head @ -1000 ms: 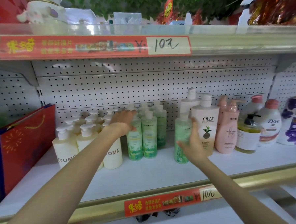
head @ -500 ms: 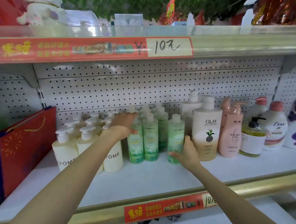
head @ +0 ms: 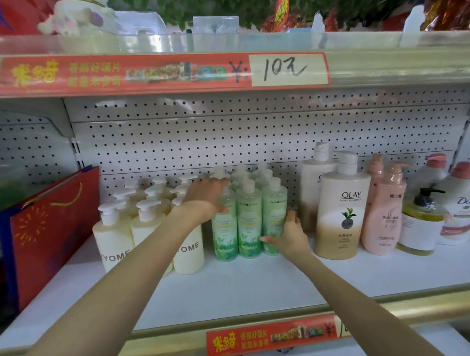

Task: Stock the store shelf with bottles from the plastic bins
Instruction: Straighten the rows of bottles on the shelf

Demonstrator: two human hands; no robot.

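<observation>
Several green bottles stand in rows mid-shelf on the white shelf (head: pixel 234 292). My right hand (head: pixel 290 236) grips the lower part of the rightmost front green bottle (head: pixel 274 211), which stands upright against its neighbour (head: pixel 248 220). My left hand (head: pixel 205 201) reaches over the cream pump bottles and holds the top of the leftmost front green bottle (head: pixel 224 232), thumb in front and fingers across its neck. No plastic bins are in view.
Cream pump bottles (head: pixel 113 238) stand left of the green ones, with a red gift bag (head: pixel 48 231) beyond. An Olay bottle (head: pixel 342 213), pink bottles (head: pixel 384 213) and a Dove bottle (head: pixel 460 207) fill the right. Upper shelf edge (head: pixel 386 66) overhangs.
My right hand has slid the green bottle left from beside the Olay bottle until it stands against the front row of green bottles. My left hand has stayed on the left bottle.
</observation>
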